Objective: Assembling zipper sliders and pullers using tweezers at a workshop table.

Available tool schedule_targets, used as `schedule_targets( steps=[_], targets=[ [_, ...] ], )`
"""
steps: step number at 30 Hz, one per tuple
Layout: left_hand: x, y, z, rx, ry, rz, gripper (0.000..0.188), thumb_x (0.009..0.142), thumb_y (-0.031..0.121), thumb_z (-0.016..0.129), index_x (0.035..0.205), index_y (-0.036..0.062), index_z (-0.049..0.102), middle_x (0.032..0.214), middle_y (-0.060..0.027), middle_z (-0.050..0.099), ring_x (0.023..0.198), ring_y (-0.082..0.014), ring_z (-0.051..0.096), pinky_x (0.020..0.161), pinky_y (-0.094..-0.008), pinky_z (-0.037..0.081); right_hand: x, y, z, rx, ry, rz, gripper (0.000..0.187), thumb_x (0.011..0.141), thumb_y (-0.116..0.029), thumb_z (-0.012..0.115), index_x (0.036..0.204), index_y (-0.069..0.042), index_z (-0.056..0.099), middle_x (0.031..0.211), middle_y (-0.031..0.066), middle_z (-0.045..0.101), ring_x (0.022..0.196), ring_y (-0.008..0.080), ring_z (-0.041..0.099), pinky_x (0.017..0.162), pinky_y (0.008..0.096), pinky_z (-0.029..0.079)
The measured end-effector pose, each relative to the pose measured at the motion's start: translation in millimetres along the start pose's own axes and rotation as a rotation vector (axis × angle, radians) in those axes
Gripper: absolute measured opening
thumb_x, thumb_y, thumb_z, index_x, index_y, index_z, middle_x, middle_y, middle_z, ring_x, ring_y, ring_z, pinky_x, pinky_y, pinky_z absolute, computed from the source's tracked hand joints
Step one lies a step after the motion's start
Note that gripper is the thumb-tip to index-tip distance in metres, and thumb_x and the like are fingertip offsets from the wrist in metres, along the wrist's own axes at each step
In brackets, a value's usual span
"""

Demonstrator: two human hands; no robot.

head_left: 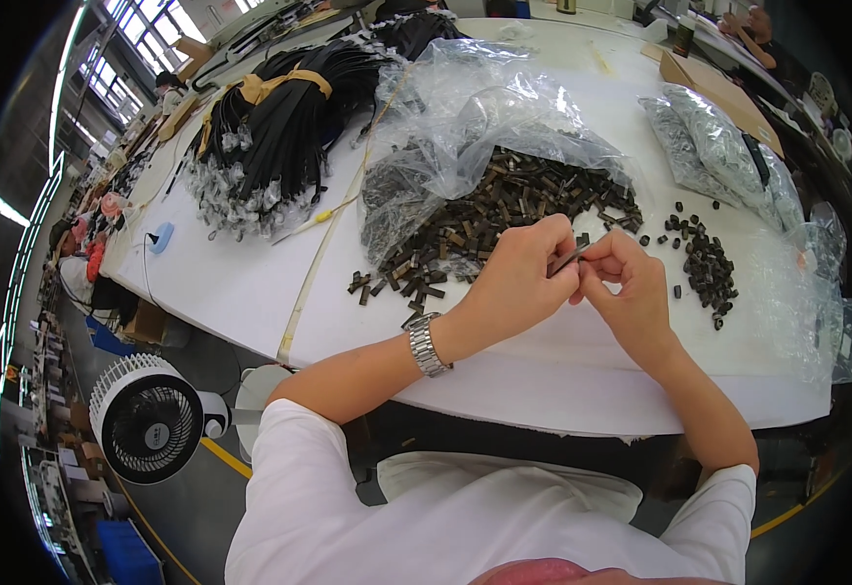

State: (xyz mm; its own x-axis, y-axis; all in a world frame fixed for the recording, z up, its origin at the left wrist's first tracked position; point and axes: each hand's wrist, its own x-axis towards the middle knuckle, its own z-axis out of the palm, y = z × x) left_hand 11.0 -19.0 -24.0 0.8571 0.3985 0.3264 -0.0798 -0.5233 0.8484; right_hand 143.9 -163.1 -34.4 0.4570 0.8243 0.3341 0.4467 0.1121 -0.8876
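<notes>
My left hand [514,285], with a metal-band watch [428,345] on its wrist, is closed in a pinch on a narrow dark piece [568,259]. My right hand [638,297] meets it fingertip to fingertip, thumb and forefinger pressed together; whatever they pinch is hidden. Just beyond both hands spreads a heap of small dark oblong pieces [518,200], partly under a clear plastic bag [465,117]. A smaller pile of short dark pieces [709,268] lies to the right of my right hand.
Black straps [275,127] with clear-wrapped ends lie bundled at the far left of the white table [221,268]. Filled clear bags [713,146] rest at the far right beside a cardboard box [723,97]. A fan [148,419] stands left of me. Another person [762,44] sits beyond.
</notes>
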Motion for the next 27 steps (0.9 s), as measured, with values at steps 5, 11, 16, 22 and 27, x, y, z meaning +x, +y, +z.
schedule_targets(
  steps=[5,11,16,22,27],
  targets=[
    [10,-10,-12,-0.483,-0.149,-0.281,0.008,0.098,0.008,0.070,0.100,0.0021,0.065,0.080,-0.0011,0.067,0.051,-0.0040,0.045,0.045,-0.0229,0.032,2,12,3,-0.089,0.031,-0.104,0.006,0.099,0.002,0.067,0.103,0.001,0.063,0.085,0.0095,0.076,0.069,0.0148,0.075,0.062,0.0266,0.058],
    [12,-12,-30,-0.860,-0.335,-0.369,0.017,0.103,0.009,0.068,0.118,0.0006,0.067,0.089,-0.0041,0.073,0.047,-0.0008,0.041,0.042,-0.0183,0.028,5,18,4,-0.160,0.128,-0.581,0.017,0.097,0.004,0.071,0.113,-0.001,0.069,0.083,0.0088,0.074,0.066,0.0163,0.073,0.059,0.0272,0.057],
    [11,-6,-28,-0.729,-0.266,-0.256,0.016,0.101,0.008,0.071,0.114,-0.0003,0.067,0.093,-0.0075,0.075,0.047,0.0000,0.042,0.043,-0.0180,0.030,8,9,0,-0.090,0.076,-0.463,0.017,0.097,0.001,0.072,0.114,0.001,0.069,0.091,0.0088,0.075,0.070,0.0139,0.072,0.063,0.0267,0.058],
    [2,6,-19,-0.139,0.042,-0.024,0.013,0.098,0.002,0.070,0.110,-0.0013,0.066,0.089,-0.0036,0.074,0.060,0.0022,0.052,0.048,-0.0165,0.034,11,10,0,0.465,-0.047,-0.007,0.014,0.103,-0.006,0.068,0.114,0.004,0.068,0.102,0.0096,0.074,0.083,0.0148,0.073,0.072,0.0293,0.061],
    [-5,10,-15,-0.002,0.084,0.039,0.010,0.096,0.001,0.071,0.105,0.0002,0.068,0.085,0.0021,0.071,0.064,0.0033,0.049,0.054,-0.0175,0.035,10,9,-2,0.615,-0.092,0.104,0.020,0.105,-0.014,0.068,0.114,0.004,0.068,0.102,0.0104,0.074,0.084,0.0164,0.073,0.073,0.0302,0.061]
  ],
)
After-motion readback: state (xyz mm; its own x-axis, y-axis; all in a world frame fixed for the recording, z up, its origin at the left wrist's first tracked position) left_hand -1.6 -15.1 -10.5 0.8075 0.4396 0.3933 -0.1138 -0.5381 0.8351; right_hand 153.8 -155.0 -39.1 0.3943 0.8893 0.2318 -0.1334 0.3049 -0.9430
